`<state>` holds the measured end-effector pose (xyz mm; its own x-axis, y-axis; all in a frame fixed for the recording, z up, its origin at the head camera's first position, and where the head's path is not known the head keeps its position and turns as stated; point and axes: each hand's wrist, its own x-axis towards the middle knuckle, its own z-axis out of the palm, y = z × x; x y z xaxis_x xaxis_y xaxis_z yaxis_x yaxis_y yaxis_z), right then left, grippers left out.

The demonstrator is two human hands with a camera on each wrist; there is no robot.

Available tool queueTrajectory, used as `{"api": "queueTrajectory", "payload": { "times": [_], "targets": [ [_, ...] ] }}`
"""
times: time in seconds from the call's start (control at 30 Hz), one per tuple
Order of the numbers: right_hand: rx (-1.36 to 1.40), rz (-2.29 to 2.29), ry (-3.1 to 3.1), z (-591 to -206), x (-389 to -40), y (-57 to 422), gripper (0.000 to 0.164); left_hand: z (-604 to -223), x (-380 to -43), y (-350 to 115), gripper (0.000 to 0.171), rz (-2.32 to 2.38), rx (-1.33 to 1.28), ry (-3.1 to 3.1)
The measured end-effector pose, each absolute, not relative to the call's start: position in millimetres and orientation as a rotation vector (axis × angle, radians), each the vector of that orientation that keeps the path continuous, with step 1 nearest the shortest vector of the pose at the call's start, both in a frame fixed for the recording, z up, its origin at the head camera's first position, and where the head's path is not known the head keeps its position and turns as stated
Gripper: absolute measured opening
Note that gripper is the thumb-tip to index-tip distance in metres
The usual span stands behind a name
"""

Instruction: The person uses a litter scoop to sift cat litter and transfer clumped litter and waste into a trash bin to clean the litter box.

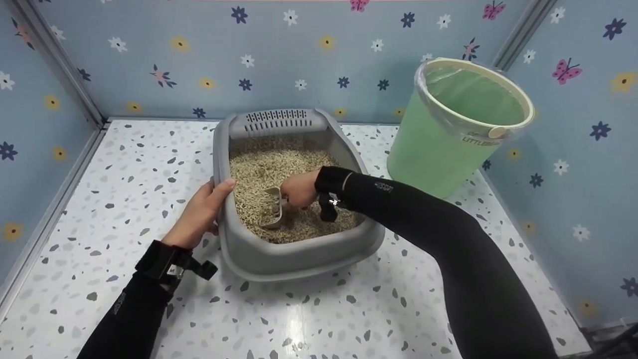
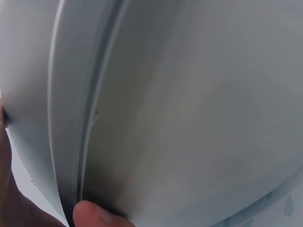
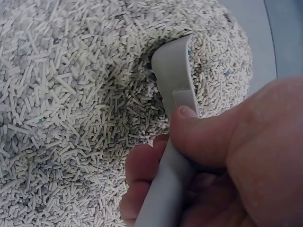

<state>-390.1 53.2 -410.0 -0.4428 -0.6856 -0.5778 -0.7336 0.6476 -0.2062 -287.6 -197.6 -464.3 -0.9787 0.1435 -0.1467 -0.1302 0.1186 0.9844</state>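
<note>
A grey litter box (image 1: 299, 259) stands on the speckled surface, with pale pellet litter (image 1: 261, 167) spread inside it. My left hand (image 1: 199, 214) grips the box's left rim, thumb over the top and fingers against the outer wall. The left wrist view shows the box wall (image 2: 199, 104) close up, with a fingertip at the bottom. Inside the box, my right hand (image 1: 300, 190) holds a grey litter scoop (image 3: 173, 64) by its handle, the thumb lying along it. The scoop's head is tilted on its side and partly sunk in the litter.
A green trash bin (image 1: 423, 149) with a clear liner over its cream rim stands behind and right of the box. Flower-patterned panels (image 1: 279, 65) close off the back and both sides. White speckled surface (image 1: 149, 164) lies around the box.
</note>
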Motion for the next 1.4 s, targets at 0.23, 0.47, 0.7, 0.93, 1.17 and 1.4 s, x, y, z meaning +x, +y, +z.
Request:
{"api": "queueTrajectory", "payload": {
  "times": [0.23,0.47,0.7,0.93,1.17,1.4],
  "targets": [
    [-1.112,0.062,2.271,-407.9,-391.1,55.1,0.023,-461.9,-287.7,-198.1,0.077,1.962,-0.006,2.175],
    [-1.121,-0.014,2.331,-407.2,-391.6,57.7,0.011,-461.9,-288.1,-197.7,0.074,1.963,0.004,2.171],
    [-1.132,-0.042,2.296,-402.8,-394.5,60.0,0.015,-462.4,-288.9,-198.6,0.07,1.954,-0.003,2.184],
    [-1.078,-0.136,2.259,-394.8,-394.3,65.5,0.013,-464.7,-288.8,-197.6,0.067,1.946,0.001,2.195],
    [-1.055,-0.204,2.293,-384.8,-397.4,76.2,0.015,-463.6,-288.5,-196.6,0.07,1.945,0.01,2.196],
    [-0.997,-0.29,2.329,-374.8,-400.2,89.2,0.014,-464.0,-288.4,-196.5,0.072,1.958,-0.016,2.183]
  ]
}}
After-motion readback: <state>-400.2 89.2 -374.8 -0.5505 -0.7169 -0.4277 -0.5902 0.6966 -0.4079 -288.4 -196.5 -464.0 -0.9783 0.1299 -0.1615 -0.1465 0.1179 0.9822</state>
